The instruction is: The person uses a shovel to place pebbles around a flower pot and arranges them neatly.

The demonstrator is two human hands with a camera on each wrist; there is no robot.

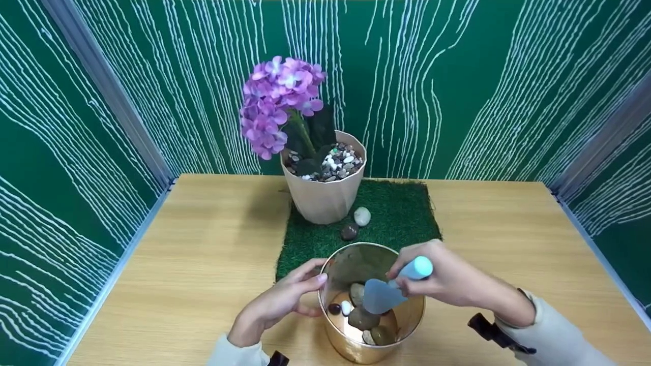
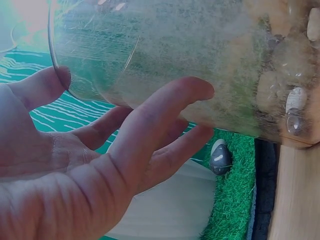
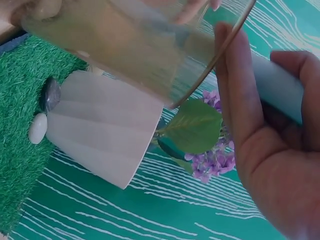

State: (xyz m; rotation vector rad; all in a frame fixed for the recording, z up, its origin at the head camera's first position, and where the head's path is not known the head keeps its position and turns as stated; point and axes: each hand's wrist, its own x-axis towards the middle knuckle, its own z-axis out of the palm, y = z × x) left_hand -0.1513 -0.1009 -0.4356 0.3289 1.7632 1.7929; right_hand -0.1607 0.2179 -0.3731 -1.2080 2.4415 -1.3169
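A clear glass vase point(image 1: 366, 353) with a gold rim stands near the front, with several stones point(image 1: 363, 318) at its bottom. Spread along its left side, my left hand point(image 1: 282, 297) touches the rim and outer wall; its palm is off the glass in the left wrist view. My right hand point(image 1: 447, 274) grips the turquoise handle point(image 1: 419, 267) of a small hand trowel at the right rim. The trowel's blue blade point(image 1: 381, 297) points down inside the vase, over the stones. In the right wrist view, fingers of the right hand point(image 3: 270, 155) overlap the rim.
A ribbed pale pot point(image 1: 325, 198) with purple artificial flowers point(image 1: 282, 96) and pebbles point(image 1: 341, 162) stands behind the vase on a green turf mat point(image 1: 396, 208). On the mat lie a white stone point(image 1: 362, 217) and a dark stone point(image 1: 349, 232). Green patterned panels enclose the wooden table point(image 1: 213, 229).
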